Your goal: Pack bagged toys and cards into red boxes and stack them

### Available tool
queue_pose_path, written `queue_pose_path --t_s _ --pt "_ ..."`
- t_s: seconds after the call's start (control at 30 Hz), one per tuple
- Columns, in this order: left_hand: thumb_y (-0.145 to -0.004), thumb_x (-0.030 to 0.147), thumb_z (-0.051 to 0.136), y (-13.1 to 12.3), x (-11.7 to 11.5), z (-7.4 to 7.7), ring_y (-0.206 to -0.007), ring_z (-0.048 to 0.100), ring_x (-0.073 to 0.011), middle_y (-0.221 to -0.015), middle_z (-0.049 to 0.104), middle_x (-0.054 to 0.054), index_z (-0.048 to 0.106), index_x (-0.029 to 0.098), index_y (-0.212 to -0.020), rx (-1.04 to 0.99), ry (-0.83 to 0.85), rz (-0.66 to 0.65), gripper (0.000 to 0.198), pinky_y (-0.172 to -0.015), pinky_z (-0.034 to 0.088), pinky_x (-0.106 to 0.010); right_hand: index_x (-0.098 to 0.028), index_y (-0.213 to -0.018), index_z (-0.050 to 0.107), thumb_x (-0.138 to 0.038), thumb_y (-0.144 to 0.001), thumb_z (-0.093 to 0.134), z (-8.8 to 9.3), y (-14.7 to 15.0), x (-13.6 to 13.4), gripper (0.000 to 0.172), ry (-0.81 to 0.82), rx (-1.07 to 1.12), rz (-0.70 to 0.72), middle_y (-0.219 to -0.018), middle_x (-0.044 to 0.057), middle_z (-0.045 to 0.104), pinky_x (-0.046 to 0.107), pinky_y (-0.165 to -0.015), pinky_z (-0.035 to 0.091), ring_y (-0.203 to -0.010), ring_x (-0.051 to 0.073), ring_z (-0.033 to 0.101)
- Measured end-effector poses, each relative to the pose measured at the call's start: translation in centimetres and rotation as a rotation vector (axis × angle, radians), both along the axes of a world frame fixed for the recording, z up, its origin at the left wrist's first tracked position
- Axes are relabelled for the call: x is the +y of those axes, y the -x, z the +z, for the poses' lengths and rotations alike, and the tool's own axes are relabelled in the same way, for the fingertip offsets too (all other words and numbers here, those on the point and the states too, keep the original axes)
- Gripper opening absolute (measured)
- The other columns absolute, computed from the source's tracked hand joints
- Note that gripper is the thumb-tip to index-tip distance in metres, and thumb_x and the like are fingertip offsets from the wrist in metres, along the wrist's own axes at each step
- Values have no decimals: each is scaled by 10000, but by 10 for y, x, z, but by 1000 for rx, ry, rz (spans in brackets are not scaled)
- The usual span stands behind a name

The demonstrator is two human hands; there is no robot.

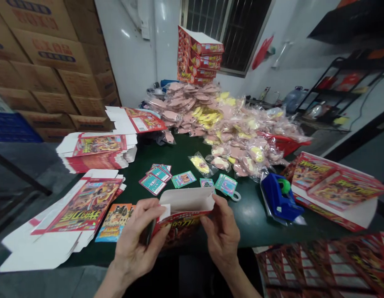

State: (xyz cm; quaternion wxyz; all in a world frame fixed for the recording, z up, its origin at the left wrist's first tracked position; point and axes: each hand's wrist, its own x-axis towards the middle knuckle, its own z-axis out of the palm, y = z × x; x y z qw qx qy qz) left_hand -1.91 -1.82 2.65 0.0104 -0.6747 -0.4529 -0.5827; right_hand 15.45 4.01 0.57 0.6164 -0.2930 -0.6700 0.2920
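Between left hand (138, 238) and right hand (223, 234): open-topped red box (185, 231), mouth upward; white back flap (182, 198) raised beyond the fingertips; contents, if any, not visible;
Box progress: looks partway, as a judgement; walls opened out, mouth not yet closed;
Flat cartons (86, 203): lie left of the left fingers, seemingly left to open out; carton pile (98, 145) farther beyond;
Formed boxes (322, 178): sit well right of the right fingers, past blue tape dispenser (281, 198); seemingly done; likewise stacked boxes (198, 58), far ahead of the fingertips;
Left fingers: bent and nearly closed on the box's left end; thumb against the front, index at small side flap (165, 212); forearm slanting in from below, knuckles upward;
Right fingers: curled round the right end, thumb on the front, box edge held between; palm turned inward, forearm rising from lower right;
Cards (153, 184): lie just beyond the fingertips on green table (247, 225);
Orange-and-blue packet (111, 225): lies just left of the left fingers;
Bagged pink and yellow pieces (192, 99): heaped ahead of the fingertips, past the cards.
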Motion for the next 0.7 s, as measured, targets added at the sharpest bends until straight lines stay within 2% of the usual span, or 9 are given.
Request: queue_pose_path --t_s 0.1,0.2,0.27,0.37,0.4,0.47,0.53,0.57,0.7 --pt "-689 13 653 0 -3 -13 -967 577 -168 -996 562 -52 523 173 -1090 -37 -137 186 451 -770 507 -258 -267 -1352 350 -111 -839 541 0 10 -7 569 -25 44 51 -1177 86 522 301 -827 525 -1045 170 556" --pt "-668 53 692 -2 -13 -21 -909 608 -175 -932 573 -22 529 193 -1073 -20 -234 389 459 -767 525 -285 -260 -1267 460 -72 -827 533 8 7 -17 484 -119 -23 124 -1153 85 513 340 -866 490 -1082 189 514" --pt "-708 72 667 -3 -22 -19 -859 623 -167 -931 584 -23 538 207 -1052 34 -203 373 392 -724 543 -280 -258 -1229 496 -61 -828 526 15 -6 -18 448 -160 -78 191 -1138 86 517 358 -863 478 -1077 199 513" --pt "-788 121 608 -2 -33 -7 -822 625 -150 -936 594 -44 554 188 -1001 143 -49 200 229 -664 553 -236 -232 -1151 539 -207 -884 487 22 -27 -3 273 -95 -139 359 -1061 87 563 348 -768 502 -970 204 566" --pt "-803 141 602 -3 -36 -3 -822 625 -148 -932 595 -49 553 179 -992 162 -21 158 200 -662 554 -225 -216 -1111 551 -258 -909 439 23 -30 8 235 -53 -176 368 -1014 84 582 339 -737 506 -921 198 581" --pt "-814 166 604 -3 -40 2 -827 626 -145 -928 594 -52 545 171 -978 157 -2 111 174 -662 554 -210 -190 -1049 562 -296 -940 349 21 -21 37 262 13 -384 226 -937 72 604 314 -711 506 -848 175 595" --pt "-828 170 590 -5 -41 3 -832 627 -143 -934 586 -53 536 175 -971 121 -6 81 153 -657 553 -206 -169 -1044 574 -312 -920 407 13 3 67 253 28 -744 -37 -958 78 604 297 -743 496 -878 170 593" --pt "-835 171 581 -6 -42 3 -832 626 -143 -935 579 -54 533 176 -968 108 1 67 142 -650 551 -206 -156 -1040 593 -353 -880 492 8 17 80 272 29 -858 -101 -995 98 598 314 -771 486 -922 193 584" --pt "-837 159 577 -6 -45 -1 -822 615 -139 -943 550 -55 504 180 -1002 109 51 30 182 -633 545 -209 -100 -929 659 -468 -765 638 -8 64 114 404 40 -1116 -203 -972 182 586 393 -783 452 -957 294 549"
